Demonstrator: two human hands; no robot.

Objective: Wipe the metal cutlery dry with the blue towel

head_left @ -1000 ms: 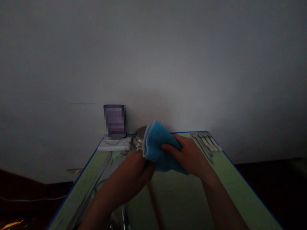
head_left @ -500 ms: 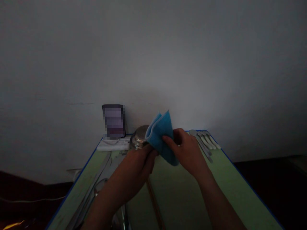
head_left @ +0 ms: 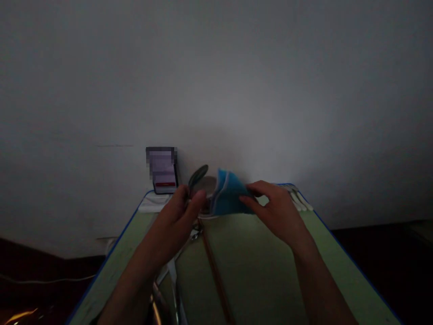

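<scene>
My left hand (head_left: 179, 214) is closed around a spoon (head_left: 199, 175), whose dark oval bowl sticks up above the fingers; its handle is mostly hidden in the grip. Pinched between the thumb and fingers of my right hand (head_left: 270, 203) is a folded blue cloth (head_left: 232, 196) with a pale edge, which hangs just right of the spoon without touching it. A shiny metal bowl (head_left: 207, 184) stands behind both, partly covered by the cloth and my left hand.
A phone (head_left: 164, 169) leans on the wall at the back left, beside a white folded item (head_left: 149, 204). Several pale-handled spoons (head_left: 299, 198) lie at the back right. A thin brown stick (head_left: 214, 275) and metal utensils (head_left: 174, 289) lie on the green table (head_left: 264, 271).
My hands have moved apart. The spoon now shows in my left hand, clear of the cloth. The cloth has come down and stays in my right hand.
</scene>
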